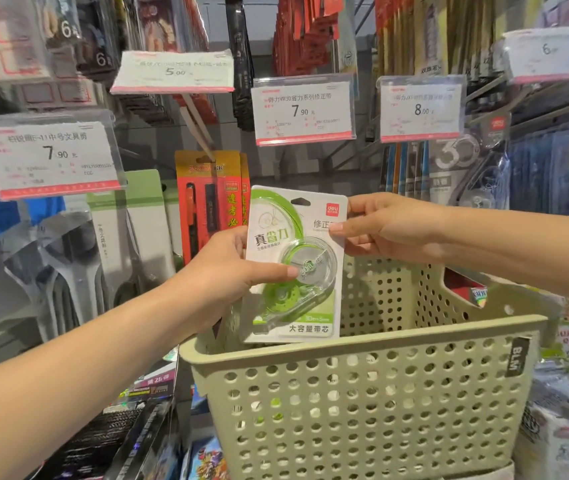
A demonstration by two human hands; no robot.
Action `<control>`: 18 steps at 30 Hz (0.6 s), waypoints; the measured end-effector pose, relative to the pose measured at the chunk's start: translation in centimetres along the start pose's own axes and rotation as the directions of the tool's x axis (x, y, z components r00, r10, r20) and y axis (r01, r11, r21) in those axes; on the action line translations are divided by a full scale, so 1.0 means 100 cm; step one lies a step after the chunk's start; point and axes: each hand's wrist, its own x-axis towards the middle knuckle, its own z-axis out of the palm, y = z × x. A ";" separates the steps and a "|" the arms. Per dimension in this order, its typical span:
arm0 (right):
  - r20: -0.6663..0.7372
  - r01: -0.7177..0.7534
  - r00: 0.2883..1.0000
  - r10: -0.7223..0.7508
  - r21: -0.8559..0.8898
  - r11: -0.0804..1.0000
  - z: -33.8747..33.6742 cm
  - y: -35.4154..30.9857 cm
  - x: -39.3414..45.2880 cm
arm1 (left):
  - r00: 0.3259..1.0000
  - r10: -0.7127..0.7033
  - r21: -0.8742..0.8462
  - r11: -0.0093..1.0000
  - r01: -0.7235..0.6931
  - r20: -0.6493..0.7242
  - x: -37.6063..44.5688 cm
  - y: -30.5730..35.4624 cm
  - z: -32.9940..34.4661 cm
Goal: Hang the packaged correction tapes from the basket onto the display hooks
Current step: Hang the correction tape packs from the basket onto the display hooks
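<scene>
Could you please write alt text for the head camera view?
Both hands hold a packaged correction tape above a perforated green basket, left hand gripping its side, right hand pinching its top corner, before hooks with price tags.

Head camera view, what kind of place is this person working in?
Most likely a stationery shop aisle. Price tags hang at the front of display hooks, packaged scissors and pens fill the rack, and both hands hold a packaged correction tape over a basket.
</scene>
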 end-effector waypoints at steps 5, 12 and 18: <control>0.216 -0.115 0.967 0.134 -0.098 0.989 -0.003 -0.010 0.004 | 0.970 0.083 0.005 0.996 -0.084 -0.229 0.000 -0.002 -0.003; 0.232 -0.271 0.845 0.481 -0.589 0.761 0.027 0.027 0.029 | 0.929 0.123 0.020 0.992 -0.124 -0.348 -0.001 -0.003 -0.008; 0.235 -0.235 0.784 0.575 -0.745 0.624 0.063 0.061 0.053 | 0.929 0.149 0.099 0.988 -0.122 -0.339 -0.001 -0.002 -0.005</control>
